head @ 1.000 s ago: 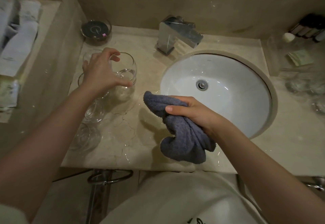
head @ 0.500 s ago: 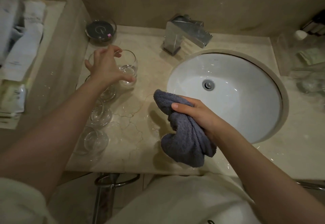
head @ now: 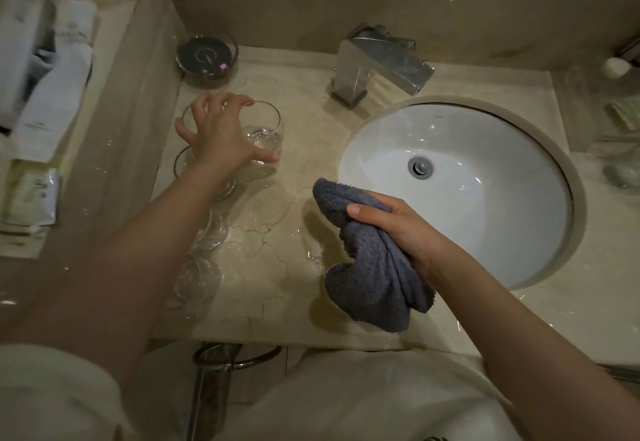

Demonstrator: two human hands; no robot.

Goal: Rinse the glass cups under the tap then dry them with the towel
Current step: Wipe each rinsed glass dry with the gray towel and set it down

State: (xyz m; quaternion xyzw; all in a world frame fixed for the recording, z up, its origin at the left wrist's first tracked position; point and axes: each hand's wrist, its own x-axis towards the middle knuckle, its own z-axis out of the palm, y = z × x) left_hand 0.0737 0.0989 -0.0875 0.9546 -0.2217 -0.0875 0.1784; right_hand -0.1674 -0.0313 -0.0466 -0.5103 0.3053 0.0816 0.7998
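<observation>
The left hand (head: 221, 132) reaches out over a glass cup (head: 258, 132) on the wet surface (head: 277, 250), fingers spread on its rim; the right hand (head: 398, 225) squeezes the grey towel (head: 374, 274) beside the sink (head: 485, 198), fingers curled tight

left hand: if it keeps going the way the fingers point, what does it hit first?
The left hand grips the rim of the glass cup, fingers aimed up-frame toward the back wall. First in that line is probably the dark round dish, though depth is unclear.
</observation>
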